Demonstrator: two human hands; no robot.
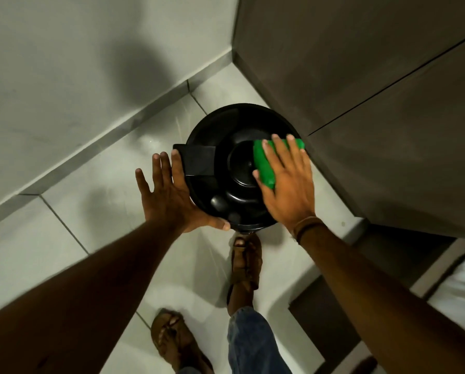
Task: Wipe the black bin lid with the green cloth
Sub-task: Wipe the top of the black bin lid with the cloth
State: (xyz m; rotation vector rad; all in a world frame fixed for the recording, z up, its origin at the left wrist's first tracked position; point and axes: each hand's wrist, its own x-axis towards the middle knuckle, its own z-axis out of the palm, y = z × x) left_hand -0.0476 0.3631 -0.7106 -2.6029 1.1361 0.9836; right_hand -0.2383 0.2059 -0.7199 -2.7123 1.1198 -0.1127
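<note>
The round black bin lid (pixel 226 147) fills the middle of the head view, with a raised dome at its centre and a flat black tab sticking out to the left. My right hand (pixel 288 182) lies flat on a folded green cloth (pixel 263 166), pressing it onto the right side of the lid. My left hand (pixel 169 195) braces the lid's left rim, fingers spread, thumb hooked under the near edge. Most of the cloth is hidden under my right palm.
The bin stands in a corner: a pale wall with a grey skirting (pixel 90 147) to the left, a dark cabinet (pixel 374 103) close on the right. My sandalled feet (pixel 246 263) stand on the light floor tiles right below the bin.
</note>
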